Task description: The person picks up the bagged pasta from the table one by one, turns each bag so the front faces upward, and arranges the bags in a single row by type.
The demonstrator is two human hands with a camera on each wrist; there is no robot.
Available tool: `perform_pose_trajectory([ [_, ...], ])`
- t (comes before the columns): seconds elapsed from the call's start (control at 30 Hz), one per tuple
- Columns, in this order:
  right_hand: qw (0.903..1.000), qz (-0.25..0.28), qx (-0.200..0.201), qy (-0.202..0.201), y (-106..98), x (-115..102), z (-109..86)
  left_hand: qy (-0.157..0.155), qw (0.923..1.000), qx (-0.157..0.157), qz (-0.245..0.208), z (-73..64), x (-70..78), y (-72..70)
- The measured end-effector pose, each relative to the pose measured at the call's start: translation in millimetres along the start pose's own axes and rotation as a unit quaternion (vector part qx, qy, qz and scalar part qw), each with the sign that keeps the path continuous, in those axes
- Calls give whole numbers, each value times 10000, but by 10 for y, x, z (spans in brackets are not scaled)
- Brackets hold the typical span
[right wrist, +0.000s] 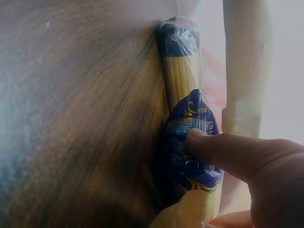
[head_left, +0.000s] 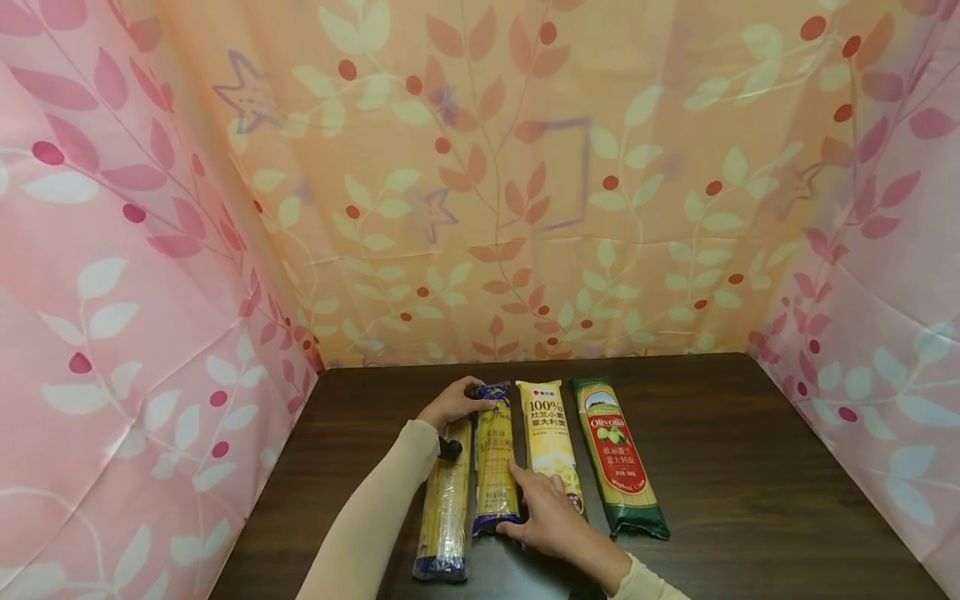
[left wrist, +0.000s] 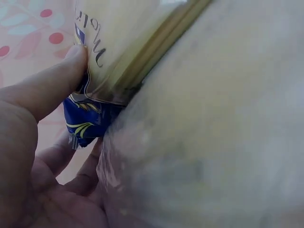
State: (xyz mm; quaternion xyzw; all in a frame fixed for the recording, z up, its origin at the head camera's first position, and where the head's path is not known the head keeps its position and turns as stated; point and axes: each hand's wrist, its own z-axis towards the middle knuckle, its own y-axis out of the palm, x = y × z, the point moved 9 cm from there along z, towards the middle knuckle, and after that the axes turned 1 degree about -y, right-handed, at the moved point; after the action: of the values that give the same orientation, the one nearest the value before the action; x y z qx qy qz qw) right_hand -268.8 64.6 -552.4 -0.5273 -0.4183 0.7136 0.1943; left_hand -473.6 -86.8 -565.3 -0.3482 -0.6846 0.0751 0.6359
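A: Status on the hands?

B: Both are on the blue-ended pasta pack (head_left: 495, 458). The left hand (head_left: 452, 402) grips its far end, at 12 o'clock of the pack. In the left wrist view the thumb (left wrist: 50, 85) presses the side of the wrapper and the fingers curl under the blue crimp.

A: Right one?

B: The right hand (head_left: 551, 518) is at the near end, 6 o'clock of the pack. The thumb (right wrist: 223, 151) presses onto the blue crimped end, the other fingers lie along the pack's right side. I can't tell how far they wrap under it.

A: Where is the pack on the desk?

B: It is second from the left in a row of four on the dark wooden desk (head_left: 750, 483), lying lengthwise from 12 to 6. The clear spaghetti pack (head_left: 444, 508) is at its 9 o'clock, touching it or nearly so, and sits nearer to the person. The yellow pasta pack (head_left: 547, 433) is at its 3 o'clock, just beside it, and the right hand covers its near end. The green pasta pack (head_left: 617, 454) is further out at 3 o'clock.

A: Surroundings?

B: Leaf-print curtains (head_left: 480, 183) close off the desk at 9, 12 and 3 o'clock. Both arms are in beige sleeves (head_left: 375, 508).
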Motion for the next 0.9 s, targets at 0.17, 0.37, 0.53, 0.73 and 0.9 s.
perform_pose_trajectory([
  [0.17,9999,-25,-122,68,15,1,6,35,9999,100,116,-17,14,8],
  [0.37,9997,-85,-223,96,25,-16,15,-158,9998,120,-30,-40,-17,3],
  [0.53,9993,-283,-231,123,72,26,12,-85,9999,93,-89,-35,-34,33],
  [0.73,9994,-177,-210,218,99,80,33,-161,9995,176,-212,-51,-42,30],
  [0.9,9996,-157,-136,168,80,79,48,-137,9990,239,-346,-64,-37,-26],
])
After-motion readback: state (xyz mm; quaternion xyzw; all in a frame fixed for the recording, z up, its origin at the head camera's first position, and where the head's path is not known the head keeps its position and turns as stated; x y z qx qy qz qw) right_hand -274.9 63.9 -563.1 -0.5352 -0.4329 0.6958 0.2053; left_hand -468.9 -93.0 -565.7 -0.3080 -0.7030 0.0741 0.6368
